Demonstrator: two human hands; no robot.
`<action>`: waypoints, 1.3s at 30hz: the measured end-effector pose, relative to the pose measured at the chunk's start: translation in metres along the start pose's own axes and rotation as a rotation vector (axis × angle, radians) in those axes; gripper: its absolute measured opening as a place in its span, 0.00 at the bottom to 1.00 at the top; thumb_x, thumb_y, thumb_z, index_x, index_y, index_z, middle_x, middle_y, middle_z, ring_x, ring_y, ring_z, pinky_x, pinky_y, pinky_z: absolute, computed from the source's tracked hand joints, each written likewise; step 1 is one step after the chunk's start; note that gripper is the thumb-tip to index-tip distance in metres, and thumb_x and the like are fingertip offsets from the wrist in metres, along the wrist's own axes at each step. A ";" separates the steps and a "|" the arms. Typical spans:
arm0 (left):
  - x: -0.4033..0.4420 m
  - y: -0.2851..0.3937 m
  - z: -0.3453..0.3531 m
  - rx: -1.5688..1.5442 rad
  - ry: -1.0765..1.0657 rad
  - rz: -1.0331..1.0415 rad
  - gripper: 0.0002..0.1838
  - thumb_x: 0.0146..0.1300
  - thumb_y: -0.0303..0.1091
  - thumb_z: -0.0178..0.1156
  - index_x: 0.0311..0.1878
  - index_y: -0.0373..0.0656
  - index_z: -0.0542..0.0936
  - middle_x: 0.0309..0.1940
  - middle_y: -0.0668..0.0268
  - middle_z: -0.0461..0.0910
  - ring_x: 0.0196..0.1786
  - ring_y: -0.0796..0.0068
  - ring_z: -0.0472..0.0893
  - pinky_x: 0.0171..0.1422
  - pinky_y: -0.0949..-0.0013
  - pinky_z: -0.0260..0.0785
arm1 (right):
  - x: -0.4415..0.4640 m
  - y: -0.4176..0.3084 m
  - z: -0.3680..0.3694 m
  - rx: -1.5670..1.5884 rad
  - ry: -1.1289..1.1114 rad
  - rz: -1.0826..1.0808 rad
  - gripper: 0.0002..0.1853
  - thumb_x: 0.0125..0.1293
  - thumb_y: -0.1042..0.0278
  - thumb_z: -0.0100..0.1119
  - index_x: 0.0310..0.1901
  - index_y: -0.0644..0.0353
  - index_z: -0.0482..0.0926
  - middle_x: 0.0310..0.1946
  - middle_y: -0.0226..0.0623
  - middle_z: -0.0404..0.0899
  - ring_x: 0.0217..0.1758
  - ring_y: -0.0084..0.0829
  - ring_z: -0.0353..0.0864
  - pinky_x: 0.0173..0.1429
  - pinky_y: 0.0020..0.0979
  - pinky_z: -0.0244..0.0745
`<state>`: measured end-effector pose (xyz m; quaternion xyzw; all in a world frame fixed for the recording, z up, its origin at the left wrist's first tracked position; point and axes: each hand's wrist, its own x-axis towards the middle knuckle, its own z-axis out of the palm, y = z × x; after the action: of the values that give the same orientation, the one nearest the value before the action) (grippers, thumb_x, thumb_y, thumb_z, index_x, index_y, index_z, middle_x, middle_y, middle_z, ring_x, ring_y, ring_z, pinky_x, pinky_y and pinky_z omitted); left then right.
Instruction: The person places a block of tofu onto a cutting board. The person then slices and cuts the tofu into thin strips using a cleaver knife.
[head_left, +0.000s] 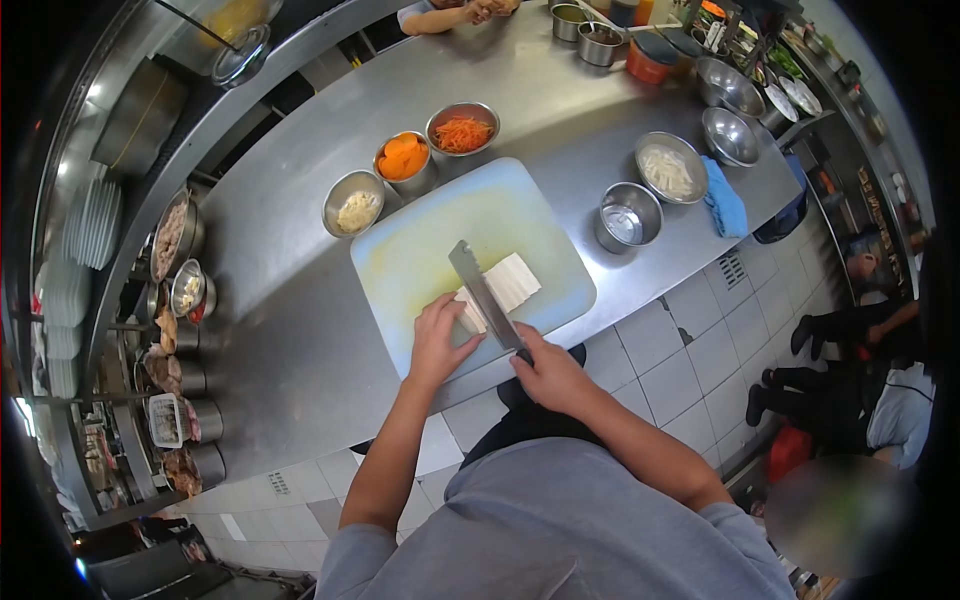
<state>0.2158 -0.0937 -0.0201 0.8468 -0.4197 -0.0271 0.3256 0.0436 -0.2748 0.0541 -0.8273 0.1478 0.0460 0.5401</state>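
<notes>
On the cutting board (410, 240), the left hand (436, 338) braces the white block (512, 282) between thumb and fingers; the right hand (550, 372) grips the knife (478, 288) over it. Clean slices want tucked left fingertips, an upright blade and light, even strokes.

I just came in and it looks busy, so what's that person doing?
The person's right hand holds a big metal knife with a dark handle over a white block of food, which looks partly sliced. The left hand steadies one end. It all sits on a pale plastic cutting board.
</notes>
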 end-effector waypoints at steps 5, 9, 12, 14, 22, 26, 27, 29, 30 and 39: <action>-0.012 0.000 0.008 -0.050 0.081 -0.072 0.35 0.51 0.37 0.84 0.62 0.41 0.78 0.70 0.49 0.78 0.74 0.45 0.75 0.77 0.48 0.65 | 0.003 0.003 -0.026 0.284 -0.080 0.227 0.30 0.80 0.63 0.59 0.79 0.60 0.65 0.34 0.41 0.86 0.24 0.26 0.82 0.32 0.34 0.80; -0.023 0.003 0.016 -0.011 0.114 -0.084 0.35 0.57 0.37 0.80 0.67 0.42 0.77 0.72 0.52 0.77 0.76 0.46 0.73 0.81 0.45 0.61 | 0.007 0.013 -0.032 0.370 -0.156 0.253 0.29 0.80 0.65 0.58 0.78 0.60 0.65 0.34 0.38 0.85 0.24 0.26 0.82 0.29 0.32 0.79; -0.023 0.005 0.016 -0.010 0.109 -0.093 0.33 0.61 0.35 0.77 0.68 0.42 0.77 0.74 0.53 0.76 0.77 0.48 0.73 0.83 0.44 0.59 | 0.013 0.018 -0.036 0.378 -0.216 0.238 0.29 0.81 0.66 0.57 0.78 0.60 0.65 0.35 0.36 0.85 0.23 0.24 0.81 0.27 0.30 0.78; -0.024 0.005 0.015 -0.001 0.108 -0.093 0.33 0.61 0.34 0.77 0.69 0.41 0.77 0.74 0.52 0.76 0.78 0.48 0.73 0.84 0.44 0.59 | 0.014 0.014 -0.043 0.362 -0.263 0.279 0.26 0.82 0.68 0.55 0.78 0.57 0.65 0.37 0.33 0.82 0.25 0.22 0.78 0.29 0.28 0.79; -0.029 0.006 0.021 0.038 0.081 -0.096 0.32 0.67 0.35 0.72 0.74 0.41 0.75 0.76 0.52 0.74 0.79 0.52 0.72 0.86 0.42 0.55 | 0.026 0.005 -0.065 0.332 -0.362 0.306 0.26 0.82 0.70 0.53 0.78 0.58 0.64 0.36 0.35 0.81 0.24 0.22 0.79 0.28 0.28 0.78; -0.029 0.005 0.022 0.064 0.094 -0.087 0.31 0.68 0.35 0.71 0.73 0.40 0.76 0.76 0.53 0.75 0.78 0.55 0.73 0.86 0.43 0.56 | 0.029 0.002 -0.065 0.318 -0.373 0.320 0.27 0.82 0.71 0.54 0.79 0.59 0.64 0.36 0.34 0.80 0.24 0.22 0.78 0.27 0.28 0.78; -0.029 0.005 0.022 0.062 0.101 -0.083 0.31 0.68 0.35 0.71 0.73 0.40 0.76 0.76 0.53 0.75 0.78 0.56 0.73 0.86 0.43 0.56 | 0.030 0.001 -0.065 0.314 -0.378 0.318 0.27 0.82 0.71 0.54 0.79 0.59 0.64 0.36 0.34 0.80 0.24 0.22 0.78 0.27 0.28 0.78; -0.029 0.005 0.022 0.059 0.099 -0.084 0.32 0.68 0.35 0.71 0.74 0.40 0.75 0.75 0.52 0.75 0.78 0.55 0.73 0.86 0.42 0.56 | 0.032 -0.003 -0.064 0.266 -0.344 0.316 0.27 0.82 0.70 0.54 0.79 0.59 0.64 0.36 0.34 0.80 0.23 0.22 0.78 0.27 0.28 0.77; -0.030 0.004 0.022 0.053 0.092 -0.079 0.33 0.68 0.34 0.72 0.75 0.40 0.74 0.75 0.52 0.75 0.78 0.54 0.73 0.86 0.41 0.55 | 0.032 -0.003 -0.065 0.264 -0.347 0.314 0.27 0.82 0.70 0.54 0.79 0.59 0.64 0.36 0.34 0.80 0.23 0.22 0.78 0.27 0.28 0.77; -0.026 0.011 0.022 0.027 0.089 -0.115 0.37 0.69 0.36 0.70 0.79 0.38 0.69 0.81 0.47 0.66 0.81 0.50 0.68 0.86 0.38 0.52 | 0.025 0.004 -0.063 0.324 -0.295 0.303 0.27 0.81 0.71 0.55 0.78 0.58 0.65 0.35 0.33 0.79 0.22 0.21 0.77 0.25 0.27 0.75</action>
<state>0.1842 -0.0911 -0.0367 0.8742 -0.3559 -0.0022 0.3303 0.0609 -0.3385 0.0713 -0.6827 0.1952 0.2222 0.6681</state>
